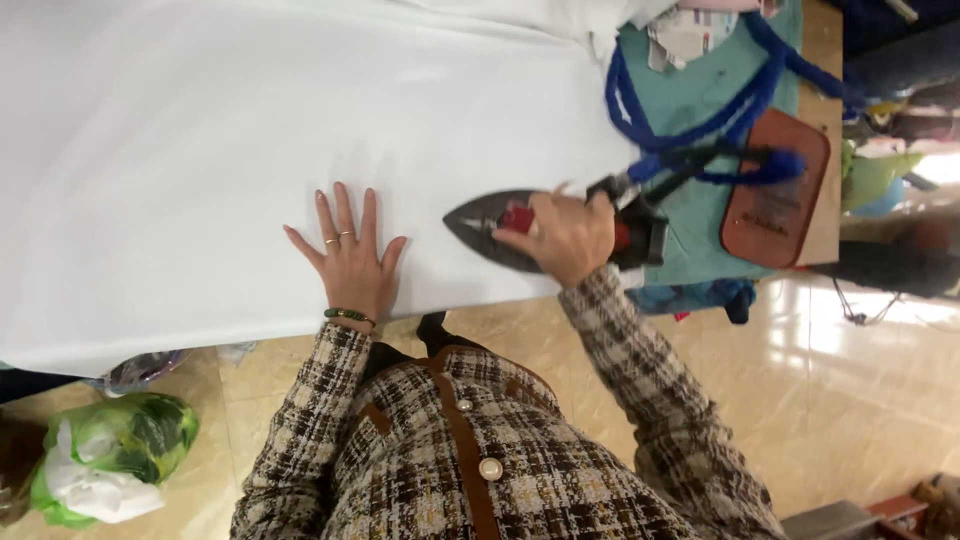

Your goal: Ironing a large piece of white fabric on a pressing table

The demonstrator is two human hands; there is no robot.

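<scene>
A large white cloth (pixel 200 150) lies spread over the ironing table. My left hand (pixel 348 255) presses flat on it with fingers spread, rings on two fingers and a green bracelet at the wrist. To its right, my right hand (pixel 565 235) grips the red handle of a dark grey iron (pixel 490 225), whose pointed tip faces my left hand and rests on the cloth. A blue-wrapped cord (pixel 700 120) loops from the iron's back over the table's teal cover (pixel 700 235).
A brown iron rest pad (pixel 775 185) lies at the table's right end. A green plastic bag (pixel 110 455) with white stuffing sits on the tiled floor (pixel 820 400) at lower left. Cluttered items stand at the far right edge.
</scene>
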